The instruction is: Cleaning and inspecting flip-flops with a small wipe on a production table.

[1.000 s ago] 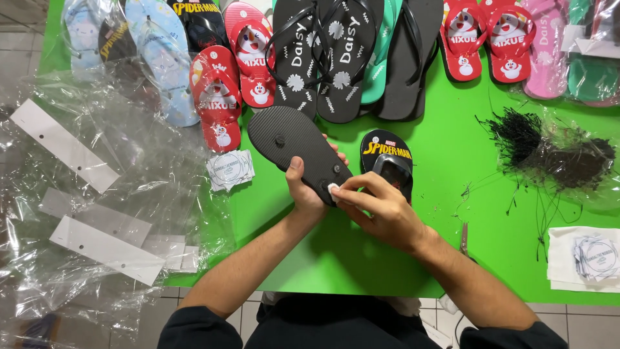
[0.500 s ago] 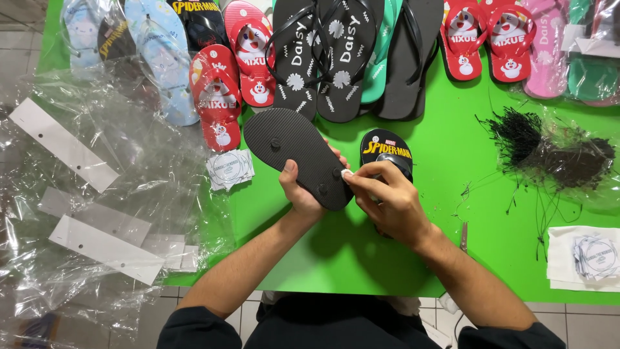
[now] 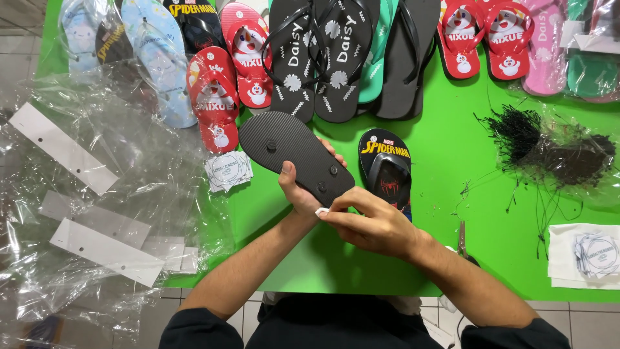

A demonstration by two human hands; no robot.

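- My left hand [image 3: 303, 190] is gripping a black flip-flop [image 3: 294, 155], sole up, over the green bench [image 3: 491, 213]; my right hand [image 3: 374, 226] is pinching a small white tag [image 3: 321, 211] at its heel.
- A black printed flip-flop [image 3: 387, 169] is lying just beside it (partly behind my right hand).
- Rows of flip-flops [image 3: 323, 58] are crowding the far edge, black strings [image 3: 549, 145] right, clear bags [image 3: 90, 194] left.

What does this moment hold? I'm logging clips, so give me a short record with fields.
left hand: grips black flip-flop, sole side up
right hand: fingertips press a small white piece at the sole's heel edge
beside: black printed flip-flop on green table
left of table: clear plastic bags
far right: black strings
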